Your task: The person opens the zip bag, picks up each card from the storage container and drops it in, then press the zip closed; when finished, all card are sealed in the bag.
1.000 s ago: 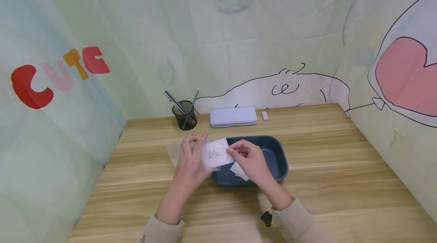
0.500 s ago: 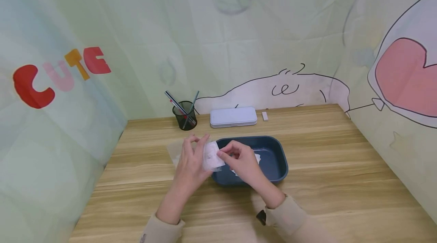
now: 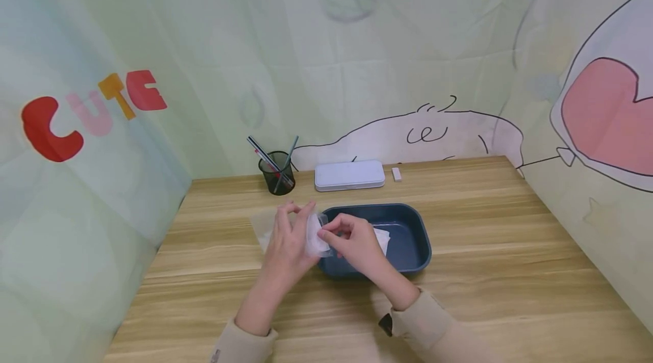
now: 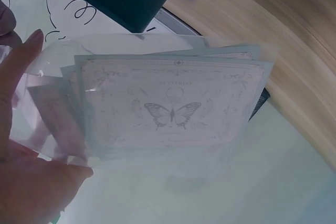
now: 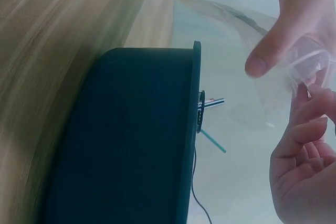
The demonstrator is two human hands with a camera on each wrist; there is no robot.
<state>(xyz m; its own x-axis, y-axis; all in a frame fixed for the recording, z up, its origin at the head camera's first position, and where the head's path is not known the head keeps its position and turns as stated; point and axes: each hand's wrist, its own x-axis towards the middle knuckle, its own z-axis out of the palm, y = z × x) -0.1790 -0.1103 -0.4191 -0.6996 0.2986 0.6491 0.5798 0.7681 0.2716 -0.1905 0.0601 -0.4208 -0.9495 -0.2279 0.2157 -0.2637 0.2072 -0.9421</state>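
Observation:
My left hand (image 3: 287, 244) holds a clear plastic bag (image 3: 260, 226) by its mouth, over the left end of a dark blue tray (image 3: 419, 244). Inside the bag, the left wrist view shows several pale cards (image 4: 210, 85), the front one printed with a butterfly and an ornate border. At the bag's mouth my right hand (image 3: 359, 245) pinches a white card (image 3: 316, 235), which sits mostly within the opening. More white cards (image 3: 381, 238) lie in the tray, partly hidden behind the right hand.
Behind the tray, a black mesh pen cup (image 3: 278, 176) with several pens, a pale flat case (image 3: 349, 174) and a small white eraser-like block (image 3: 396, 174) line the back of the wooden table (image 3: 490, 227). A printed curtain (image 3: 229, 57) encloses the back and sides.
The right hand has moved left with the pinched card, which has slid further into the bag's mouth. More of the white cards in the tray now show. The left hand has barely moved.

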